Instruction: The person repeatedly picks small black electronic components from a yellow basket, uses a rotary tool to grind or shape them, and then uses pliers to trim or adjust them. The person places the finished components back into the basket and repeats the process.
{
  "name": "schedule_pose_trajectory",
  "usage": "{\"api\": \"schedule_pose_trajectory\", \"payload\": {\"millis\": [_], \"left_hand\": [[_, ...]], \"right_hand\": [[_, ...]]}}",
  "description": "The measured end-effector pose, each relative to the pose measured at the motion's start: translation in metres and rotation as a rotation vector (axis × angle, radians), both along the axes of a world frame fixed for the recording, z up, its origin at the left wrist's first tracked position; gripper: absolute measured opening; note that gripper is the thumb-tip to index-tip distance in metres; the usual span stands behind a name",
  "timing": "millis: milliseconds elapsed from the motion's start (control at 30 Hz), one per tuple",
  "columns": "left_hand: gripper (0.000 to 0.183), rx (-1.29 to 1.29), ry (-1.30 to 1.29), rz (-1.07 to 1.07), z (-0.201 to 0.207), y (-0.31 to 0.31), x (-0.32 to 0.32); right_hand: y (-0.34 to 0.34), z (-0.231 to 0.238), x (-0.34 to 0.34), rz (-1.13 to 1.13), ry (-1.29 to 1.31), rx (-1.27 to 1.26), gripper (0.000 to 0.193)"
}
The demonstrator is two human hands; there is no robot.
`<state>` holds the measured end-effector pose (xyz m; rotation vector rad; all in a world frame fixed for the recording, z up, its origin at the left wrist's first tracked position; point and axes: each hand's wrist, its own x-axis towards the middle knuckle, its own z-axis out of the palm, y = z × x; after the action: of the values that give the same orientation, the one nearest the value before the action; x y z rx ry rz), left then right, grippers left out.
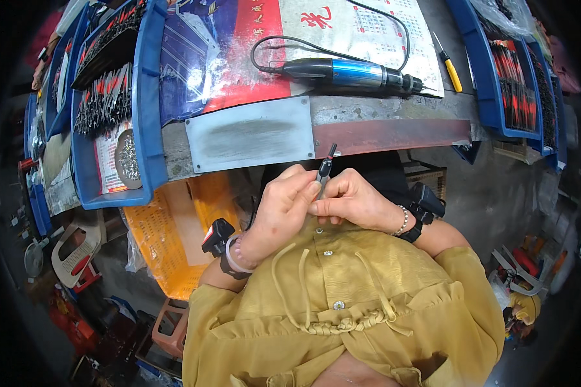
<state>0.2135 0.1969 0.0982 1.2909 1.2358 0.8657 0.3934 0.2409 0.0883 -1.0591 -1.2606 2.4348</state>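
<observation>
Just in front of my chest, near the bench's front edge, both hands meet around a slim dark metal piece [325,170] with a red-marked tip; its exact kind I cannot make out. My left hand [283,201] pinches it between thumb and fingers. From the other side, my right hand [356,199] closes on its lower part, which the fingers partly hide. The piece points upward and slightly right. Beyond the hands, a blue-and-black electric screwdriver [352,73] lies on printed paper. A yellow-handled screwdriver [454,73] rests to its right.
Blue bins [150,97] on the left hold several dark and red-marked pieces, plus a round dish [128,160] of small metal parts. More blue bins [490,84] stand right. A grey metal plate [252,134] lines the bench edge. Below left is a yellow crate [158,238].
</observation>
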Motion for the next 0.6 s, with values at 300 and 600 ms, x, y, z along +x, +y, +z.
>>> {"api": "schedule_pose_trajectory", "payload": {"millis": [300,600], "left_hand": [[0.012,-0.001,0.063,-0.074,-0.002,-0.005,-0.011],[0.011,-0.047,0.019,-0.088,-0.001,-0.009,-0.012]], "right_hand": [[-0.001,-0.003,-0.004,0.06,0.005,-0.015,0.028],[-0.003,0.0,-0.003,0.08,0.007,-0.058,0.028]]}}
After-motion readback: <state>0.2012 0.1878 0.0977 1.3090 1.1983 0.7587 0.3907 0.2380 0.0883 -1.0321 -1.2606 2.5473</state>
